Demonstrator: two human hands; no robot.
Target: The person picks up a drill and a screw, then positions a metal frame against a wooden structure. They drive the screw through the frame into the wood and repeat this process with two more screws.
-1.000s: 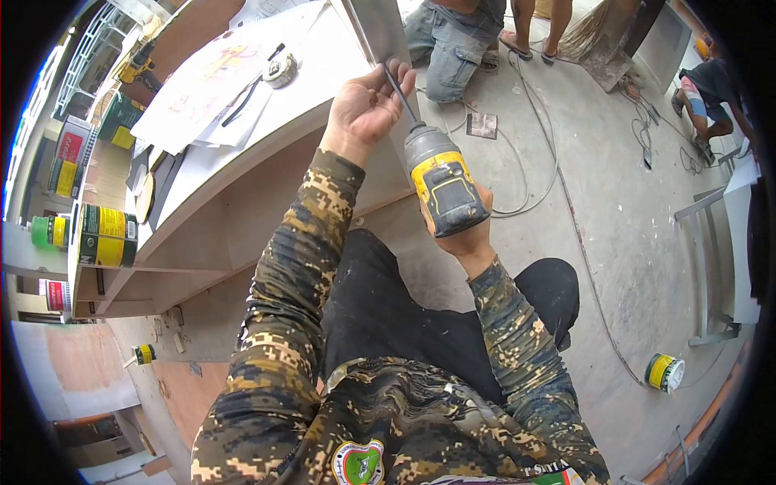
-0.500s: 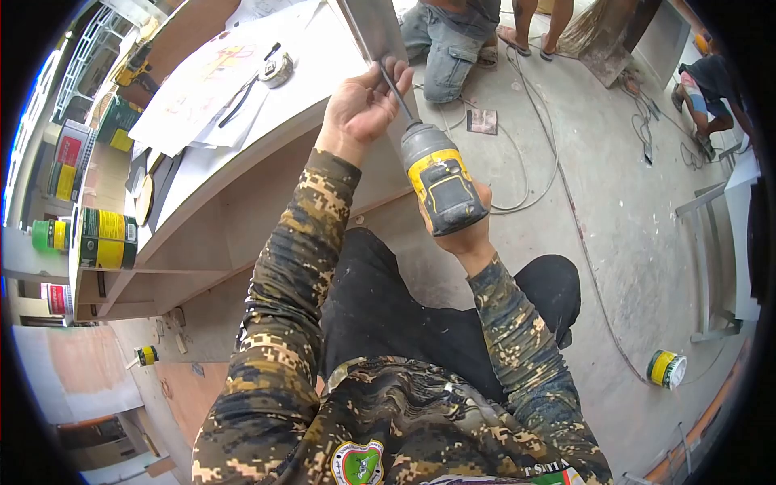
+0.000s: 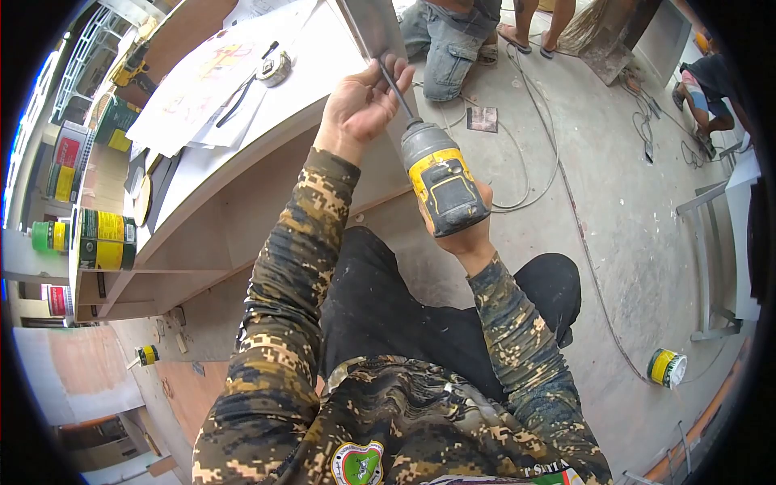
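My right hand point(image 3: 461, 240) is wrapped round the grip of a yellow and black cordless impact driver point(image 3: 447, 190), seen from its battery end. A long dark driver bit point(image 3: 398, 95) runs from its nose up and left toward a grey upright panel point(image 3: 373, 28) at the end of the white counter. Around the bit's far end, close against that panel, the fingers of my left hand point(image 3: 364, 109) are closed. Whether a screw sits at the tip is hidden by the fingers.
On the curved white counter point(image 3: 275, 101) lie papers, a tape measure point(image 3: 274, 69) and a yellow drill point(image 3: 134, 69). Paint cans point(image 3: 107, 239) stand at its left end. Cables point(image 3: 558, 137) cross the floor, with a can point(image 3: 667, 368) at right. Other people point(image 3: 453, 48) are beyond.
Both hands and the impact driver keep nearly the same place. Only a very slight shift of the view shows.
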